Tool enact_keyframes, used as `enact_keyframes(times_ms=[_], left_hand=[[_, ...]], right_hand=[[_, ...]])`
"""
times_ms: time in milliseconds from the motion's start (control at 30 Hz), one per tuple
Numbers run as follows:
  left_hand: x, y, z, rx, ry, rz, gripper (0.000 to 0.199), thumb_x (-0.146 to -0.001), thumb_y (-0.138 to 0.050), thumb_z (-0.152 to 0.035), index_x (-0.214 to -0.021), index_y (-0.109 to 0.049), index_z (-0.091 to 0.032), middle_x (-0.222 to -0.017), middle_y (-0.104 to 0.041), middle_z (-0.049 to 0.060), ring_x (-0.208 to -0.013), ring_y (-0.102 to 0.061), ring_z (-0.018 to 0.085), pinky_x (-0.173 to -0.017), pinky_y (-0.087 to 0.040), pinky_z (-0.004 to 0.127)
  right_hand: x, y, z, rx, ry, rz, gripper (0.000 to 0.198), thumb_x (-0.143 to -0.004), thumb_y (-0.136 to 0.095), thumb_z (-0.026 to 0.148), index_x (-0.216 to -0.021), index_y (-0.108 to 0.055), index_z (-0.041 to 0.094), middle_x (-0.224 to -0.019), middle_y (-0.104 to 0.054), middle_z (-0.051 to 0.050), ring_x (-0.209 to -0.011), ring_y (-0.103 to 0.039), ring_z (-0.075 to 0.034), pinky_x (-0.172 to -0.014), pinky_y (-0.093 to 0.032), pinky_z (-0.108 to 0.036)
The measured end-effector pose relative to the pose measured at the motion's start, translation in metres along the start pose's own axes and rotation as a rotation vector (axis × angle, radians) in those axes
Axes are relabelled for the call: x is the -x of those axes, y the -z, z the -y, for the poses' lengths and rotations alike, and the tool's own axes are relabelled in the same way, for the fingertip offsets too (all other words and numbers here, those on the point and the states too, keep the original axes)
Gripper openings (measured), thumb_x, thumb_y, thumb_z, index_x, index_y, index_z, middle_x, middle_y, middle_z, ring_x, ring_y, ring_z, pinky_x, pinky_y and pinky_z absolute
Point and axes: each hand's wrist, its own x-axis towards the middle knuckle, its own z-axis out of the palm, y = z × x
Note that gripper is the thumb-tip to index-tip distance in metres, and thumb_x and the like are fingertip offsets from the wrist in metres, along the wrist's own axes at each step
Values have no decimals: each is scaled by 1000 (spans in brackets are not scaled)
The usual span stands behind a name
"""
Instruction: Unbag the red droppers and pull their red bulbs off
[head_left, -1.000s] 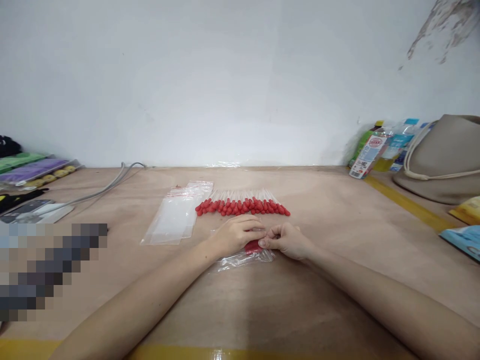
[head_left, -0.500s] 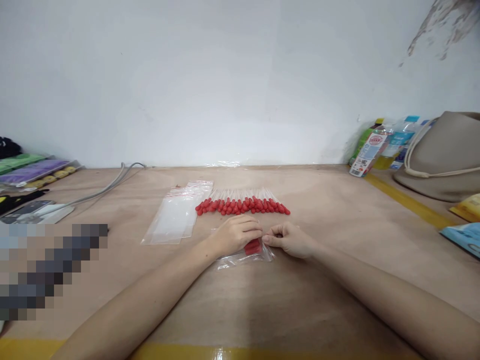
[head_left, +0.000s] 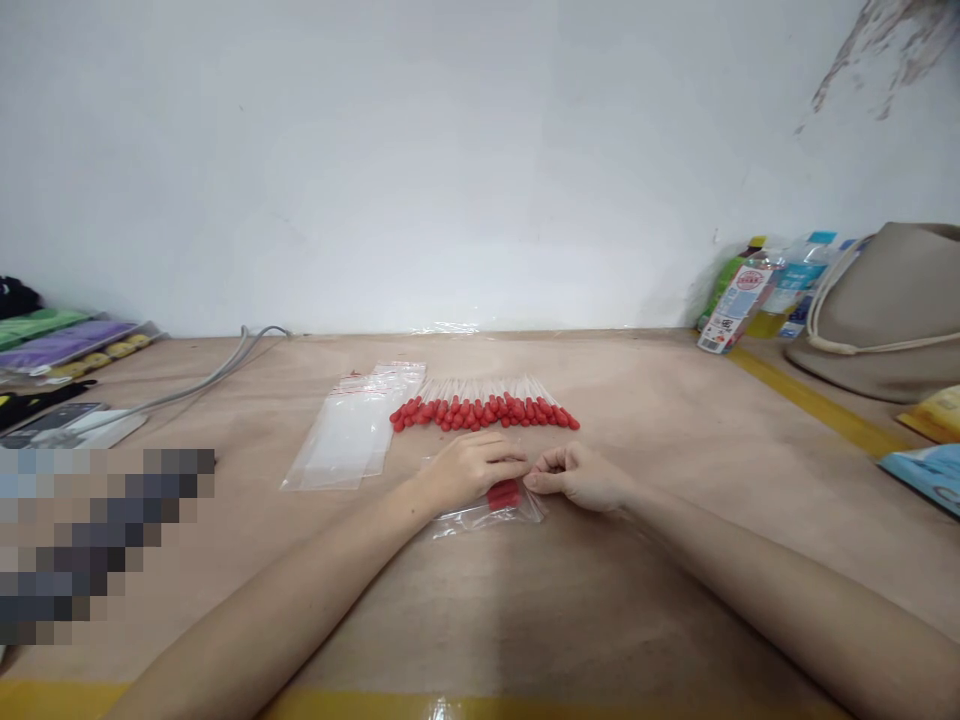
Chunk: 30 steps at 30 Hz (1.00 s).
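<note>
A clear plastic bag [head_left: 465,522] lies on the table in front of me, with red pieces [head_left: 504,495] inside it. My left hand [head_left: 472,470] rests palm down over the bag, its fingers stretched towards the right and covering part of it. At the bag's right edge, my right hand [head_left: 574,477] pinches the plastic between thumb and bent forefinger. Just beyond both hands lies a row of thin pale sticks with rounded red tips [head_left: 487,410], tips towards me. Left of that row are flat zip bags [head_left: 334,440], overlapping one another.
Bottles [head_left: 799,285], a carton [head_left: 735,308] and a beige hat [head_left: 885,300] stand at the back right. Blue and yellow packets [head_left: 926,475] lie at the right edge. A grey cable [head_left: 217,375], a phone [head_left: 60,420] and packed colourful items [head_left: 71,340] occupy the left.
Both hands stay almost in place over the bag. The view has shifted very slightly; nothing has been let go or taken up.
</note>
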Motion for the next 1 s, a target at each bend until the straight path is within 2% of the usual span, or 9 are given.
enact_keyframes(times_ms=[133,267,467,600,667,767,867,933,1000], left_hand=[[1,-1,1,-13,-36,-100,15,-85,-48,-16,-84,-63,-15,-88,-67,4,-82,-59,14,-67,-48,25],[0,-2,0,-14,-38,-104,18,-86,-46,-14,-79,-62,-16,-83,-66,3,-75,-59,12,-63,-46,23],[-2,-3,2,36,20,-1,20,-87,-43,-18,-86,-62,-18,-93,-63,5,-86,-56,14,-73,-46,26],[-3,0,3,37,55,122,25,-89,-37,-17,-84,-61,-17,-88,-61,5,-81,-54,13,-73,-45,27],[-3,3,2,33,61,166,26,-89,-35,-15,-83,-60,-16,-85,-61,5,-80,-53,14,-74,-44,27],[-2,7,2,51,87,177,26,-88,-33,-12,-83,-58,-14,-85,-61,6,-81,-52,14,-76,-43,27],[-2,9,2,82,118,168,26,-89,-31,-14,-84,-57,-15,-84,-61,6,-82,-52,15,-75,-44,27],[-2,9,1,100,127,171,26,-90,-31,-16,-85,-57,-15,-83,-61,6,-82,-52,15,-75,-44,28],[-2,9,1,110,137,173,25,-90,-32,-16,-85,-57,-15,-84,-61,6,-84,-53,15,-76,-44,28]], right_hand=[[0,1,-1,-104,17,60,29,-61,-63,45,-59,-61,16,-56,-56,2,-58,-48,-12,-61,-36,-26],[1,0,0,-185,33,138,31,-61,-62,46,-58,-54,16,-57,-53,3,-55,-44,-9,-59,-34,-25],[3,2,1,-120,101,152,29,-66,-57,44,-59,-53,16,-58,-51,3,-55,-42,-9,-58,-33,-24],[3,1,-1,35,177,61,26,-73,-51,41,-63,-55,17,-59,-53,2,-58,-46,-11,-61,-34,-26],[4,0,-4,127,295,-66,22,-76,-48,36,-69,-56,17,-62,-55,1,-59,-47,-12,-63,-34,-27],[4,-2,-10,353,620,-281,11,-78,-48,25,-77,-56,19,-71,-59,0,-68,-50,-13,-75,-32,-32],[2,-3,-15,640,924,-390,12,-79,-49,19,-81,-60,23,-75,-60,1,-76,-49,-13,-84,-24,-36],[1,-3,-17,768,1039,-444,15,-80,-50,19,-86,-62,27,-74,-61,2,-76,-49,-12,-87,-21,-37],[1,-4,-18,837,1095,-501,17,-81,-51,18,-88,-62,29,-73,-63,4,-75,-50,-12,-89,-19,-38]])
